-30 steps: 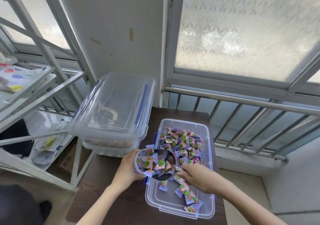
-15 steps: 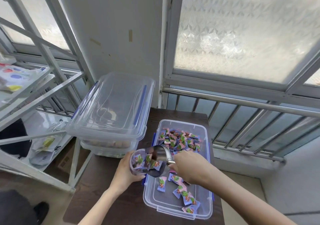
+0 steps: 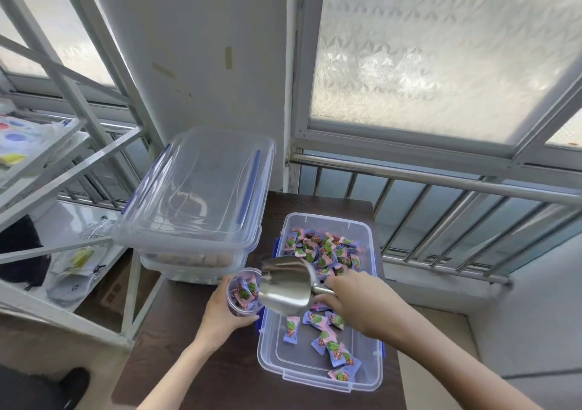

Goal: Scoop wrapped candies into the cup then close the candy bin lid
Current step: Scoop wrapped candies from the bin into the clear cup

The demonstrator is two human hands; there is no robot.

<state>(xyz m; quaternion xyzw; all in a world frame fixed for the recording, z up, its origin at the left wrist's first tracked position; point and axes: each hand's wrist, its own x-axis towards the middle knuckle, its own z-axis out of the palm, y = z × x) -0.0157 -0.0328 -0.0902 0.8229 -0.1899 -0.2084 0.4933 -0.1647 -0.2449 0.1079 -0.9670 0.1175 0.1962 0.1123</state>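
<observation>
Your left hand [image 3: 220, 310] wraps the clear plastic cup [image 3: 244, 290], already holding wrapped candies [image 3: 245, 291], just beside the open candy bin [image 3: 371, 252] on the dark counter [image 3: 189, 372]. Your right hand [image 3: 362, 305] grips the smooth steel scoop [image 3: 286, 286], tipped at the rim. Crinkly wrappers slide fast; tilt too steeply and they'll overshoot the narrow mouth.

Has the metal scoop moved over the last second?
Yes. The metal scoop has tipped from lying bowl-up over the candy bin to mouth-down against the cup, emptying its candies.
</observation>
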